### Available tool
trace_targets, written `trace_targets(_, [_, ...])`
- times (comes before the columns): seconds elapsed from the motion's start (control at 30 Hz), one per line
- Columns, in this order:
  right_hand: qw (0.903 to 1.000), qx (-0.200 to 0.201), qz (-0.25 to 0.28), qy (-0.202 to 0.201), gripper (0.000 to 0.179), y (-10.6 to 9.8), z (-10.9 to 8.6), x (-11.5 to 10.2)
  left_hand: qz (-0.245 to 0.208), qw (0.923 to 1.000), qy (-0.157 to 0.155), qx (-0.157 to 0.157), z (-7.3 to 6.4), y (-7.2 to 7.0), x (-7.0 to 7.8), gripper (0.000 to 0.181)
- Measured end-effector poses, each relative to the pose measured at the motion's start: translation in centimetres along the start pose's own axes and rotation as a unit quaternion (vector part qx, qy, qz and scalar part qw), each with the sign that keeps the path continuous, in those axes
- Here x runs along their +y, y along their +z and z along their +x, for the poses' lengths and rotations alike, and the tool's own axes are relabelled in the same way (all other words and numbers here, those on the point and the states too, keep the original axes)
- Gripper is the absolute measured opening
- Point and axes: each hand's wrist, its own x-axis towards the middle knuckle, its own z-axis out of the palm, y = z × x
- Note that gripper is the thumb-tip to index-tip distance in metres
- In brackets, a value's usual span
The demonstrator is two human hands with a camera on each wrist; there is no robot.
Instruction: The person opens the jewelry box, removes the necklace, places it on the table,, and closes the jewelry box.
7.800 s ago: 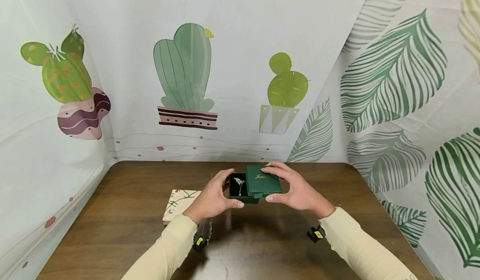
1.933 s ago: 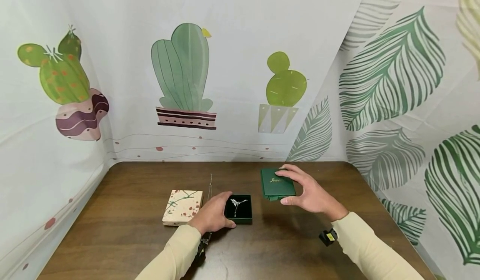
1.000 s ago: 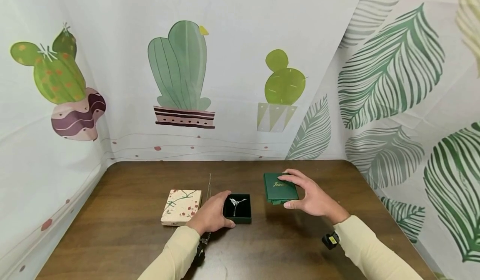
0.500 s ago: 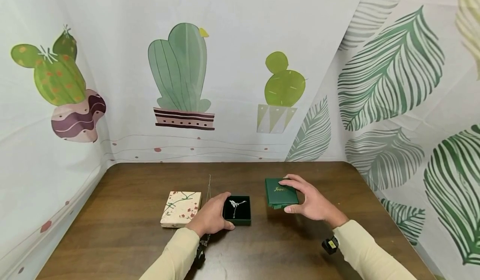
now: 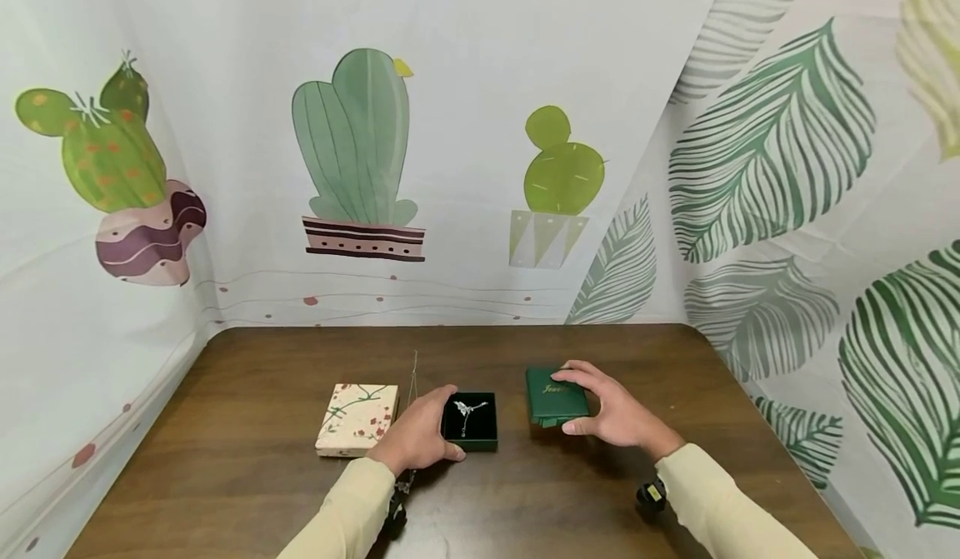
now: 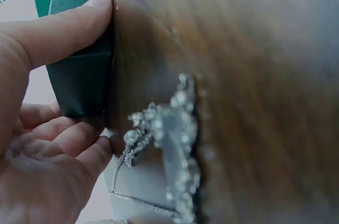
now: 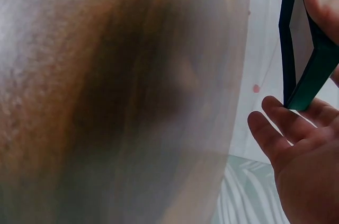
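Note:
My left hand point(image 5: 422, 432) grips the left side of a dark green jewelry box base point(image 5: 480, 445), which sits uncovered on the table. Inside it, on a black pad, lies a silver pendant necklace point(image 5: 463, 409). In the left wrist view the thumb presses one wall of the base point(image 6: 85, 83) while the fingers curl round its end. To the right, my right hand point(image 5: 618, 413) holds the green box lid point(image 5: 551, 405) with gold lettering, between thumb and fingers. The lid's hollow underside point(image 7: 302, 49) shows in the right wrist view, close over the table.
A cream box point(image 5: 358, 419) with floral print stands left of my left hand. Beside that hand, a second silver necklace point(image 6: 183, 134) with sparkling stones lies along the wooden table point(image 5: 270, 509). A printed cloth point(image 5: 465, 142) hangs behind the table.
Earlier both hands held the box raised, its lid partly off. The base now rests on the table, left hand still on it; the lid has moved right and lately come down lower.

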Motion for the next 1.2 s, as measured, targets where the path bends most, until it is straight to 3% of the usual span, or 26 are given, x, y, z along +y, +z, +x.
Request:
trace_targets(0.43, [0.9989, -0.045, 0.006, 0.008, 0.069, 1.2, 0.2, 0.7, -0.007, 1.0, 0.003, 0.0, -0.2, -0.2, 0.2, 0.102])
trace_targets(1.2, [0.997, -0.078, -0.002, -0.003, 0.072, 2.1, 0.1, 1.9, -0.001, 1.0, -0.007, -0.001, -0.4, -0.2, 0.6, 0.101])
